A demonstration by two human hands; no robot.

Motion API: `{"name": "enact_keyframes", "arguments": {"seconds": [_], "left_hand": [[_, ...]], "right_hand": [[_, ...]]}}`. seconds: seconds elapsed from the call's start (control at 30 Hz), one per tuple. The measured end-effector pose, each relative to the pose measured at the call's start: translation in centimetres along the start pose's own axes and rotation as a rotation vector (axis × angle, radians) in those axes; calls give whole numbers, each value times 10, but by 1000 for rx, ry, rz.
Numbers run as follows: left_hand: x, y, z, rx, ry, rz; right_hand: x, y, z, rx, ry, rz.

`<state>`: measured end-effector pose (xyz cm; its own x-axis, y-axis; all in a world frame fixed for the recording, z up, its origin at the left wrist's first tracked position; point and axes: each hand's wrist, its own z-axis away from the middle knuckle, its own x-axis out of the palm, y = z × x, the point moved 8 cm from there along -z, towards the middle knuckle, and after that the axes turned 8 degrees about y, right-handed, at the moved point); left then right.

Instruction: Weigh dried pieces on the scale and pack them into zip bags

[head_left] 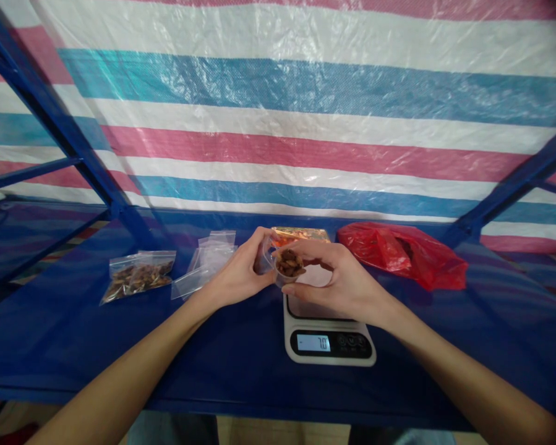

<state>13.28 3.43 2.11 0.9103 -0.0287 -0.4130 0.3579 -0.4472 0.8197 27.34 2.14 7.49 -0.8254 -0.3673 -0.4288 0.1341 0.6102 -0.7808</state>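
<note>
The left hand (243, 264) and right hand (345, 281), mid-frame, were bare, with slender fingers. The left forearm (136, 361) (lower left) and right forearm (458, 364) (lower right) were likewise bare. Trouser legs (148, 429), at the bottom edge, were blue, paler outward and darker inward.

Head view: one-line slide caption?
Right hand holding a clear cup of brown pieces by a digital scale, left hand gripping clear plastic alongside.

Workshop-like weighing bench (240, 364)
A digital scale (329, 337) sits beneath the right hand (340, 275); beyond both hands, striped plastic sheeting (296, 117) hangs behind a blue metal frame (94, 176).
</note>
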Motion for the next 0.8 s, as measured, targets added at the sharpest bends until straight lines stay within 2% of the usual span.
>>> {"name": "enact_keyframes", "arguments": {"seconds": [0.17, 0.43, 0.63, 0.8], "left_hand": [[-1, 3, -1, 6, -3, -41], [-8, 4, -3, 50, 91, -195], [-8, 9, -3, 86, 135, -309], [-13, 9, -4, 95, 180, -362]], "right_hand": [[-7, 1, 2, -18, 0, 23], [-20, 12, 2, 10, 52, 68], [-13, 23, -2, 12, 12, 153], [-10, 21, -7, -12, 1, 302]]}}
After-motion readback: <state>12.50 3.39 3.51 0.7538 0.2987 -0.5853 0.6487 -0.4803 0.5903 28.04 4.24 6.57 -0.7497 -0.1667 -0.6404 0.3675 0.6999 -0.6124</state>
